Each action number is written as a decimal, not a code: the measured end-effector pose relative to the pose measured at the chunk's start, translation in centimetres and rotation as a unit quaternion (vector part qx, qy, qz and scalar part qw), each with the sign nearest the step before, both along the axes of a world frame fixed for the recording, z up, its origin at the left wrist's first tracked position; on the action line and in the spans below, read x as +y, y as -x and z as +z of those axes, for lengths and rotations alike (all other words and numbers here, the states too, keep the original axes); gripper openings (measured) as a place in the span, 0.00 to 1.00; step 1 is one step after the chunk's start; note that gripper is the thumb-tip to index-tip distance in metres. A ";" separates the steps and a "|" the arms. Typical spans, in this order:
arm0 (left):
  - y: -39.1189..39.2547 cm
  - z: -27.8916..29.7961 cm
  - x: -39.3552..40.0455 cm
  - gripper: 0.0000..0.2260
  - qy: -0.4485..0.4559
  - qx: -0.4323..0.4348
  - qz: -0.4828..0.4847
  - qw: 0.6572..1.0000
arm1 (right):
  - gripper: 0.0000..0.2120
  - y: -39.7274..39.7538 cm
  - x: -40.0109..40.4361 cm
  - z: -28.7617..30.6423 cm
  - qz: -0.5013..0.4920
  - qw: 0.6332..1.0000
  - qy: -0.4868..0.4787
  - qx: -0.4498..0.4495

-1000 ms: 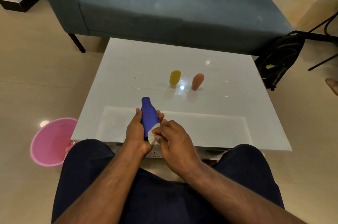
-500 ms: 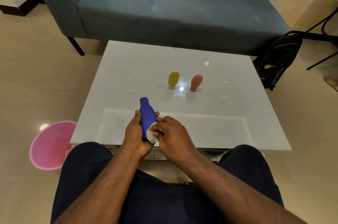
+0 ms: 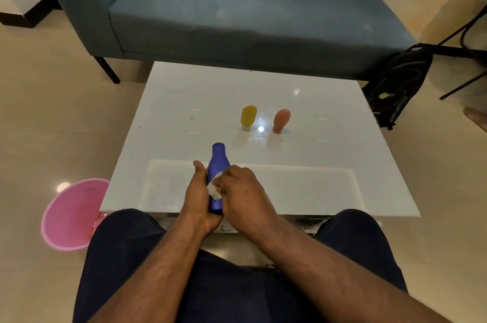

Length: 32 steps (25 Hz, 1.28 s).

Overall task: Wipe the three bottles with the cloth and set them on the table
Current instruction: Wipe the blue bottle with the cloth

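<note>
While two of the three bottles are already standing on the counter (image 3: 184, 101), the third is being wiped, so the job is looking roughly two-thirds done. The yellow bottle (image 3: 248, 116) and the orange bottle (image 3: 281, 120) are standing cap-down and side by side, apart from each other, around the middle of the counter, a little toward its right edge; whether they have been wiped cannot be read from the glossy surface, but their placing suggests they have. The blue bottle (image 3: 217, 167) is being held above the near edge of the counter, its cap pointing away toward the far edge and its base toward the person's lap, not resting on anything that can be seen. The left hand (image 3: 198, 198) is wrapping around the lower body of the blue bottle, thumb up along its left side, gripping it firmly. The right hand (image 3: 242, 191) is curling over a small white cloth (image 3: 214, 189) and pressing it against the bottle's right flank, near the middle of its length; only a scrap of the cloth is showing between the two hands. What is remaining, by my reckoning, is finishing the rub along the blue bottle, neck and cap included, and then setting it down on the counter, likely near the other two.
</note>
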<state>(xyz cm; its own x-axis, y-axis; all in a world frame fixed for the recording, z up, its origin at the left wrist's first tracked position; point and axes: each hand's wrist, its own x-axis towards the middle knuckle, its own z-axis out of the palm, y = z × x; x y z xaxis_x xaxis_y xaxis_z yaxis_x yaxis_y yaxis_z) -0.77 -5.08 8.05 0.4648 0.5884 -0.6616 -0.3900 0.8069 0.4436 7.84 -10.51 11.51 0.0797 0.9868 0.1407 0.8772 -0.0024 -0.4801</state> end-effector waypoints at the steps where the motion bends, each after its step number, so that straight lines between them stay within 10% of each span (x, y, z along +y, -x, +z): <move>1: 0.0 -0.2 0.2 0.32 -0.001 0.010 -0.007 1.000 | 0.10 0.2 -1.0 -0.2 0.013 1.000 0.002 0.001; 9: -0.4 0.4 -1.0 0.19 -0.070 0.065 -0.092 0.991 | 0.06 -6.7 0.2 -1.5 -0.212 0.955 0.026 0.205; 17: -1.2 -1.0 1.0 0.19 -0.122 0.137 -0.101 0.978 | 0.08 -11.6 -1.4 -5.8 -0.348 0.772 0.077 0.527; 32: -5.2 -3.5 15.9 0.21 -0.366 0.398 -0.151 0.828 | 0.07 -14.5 2.3 -7.4 -0.327 0.746 0.071 0.576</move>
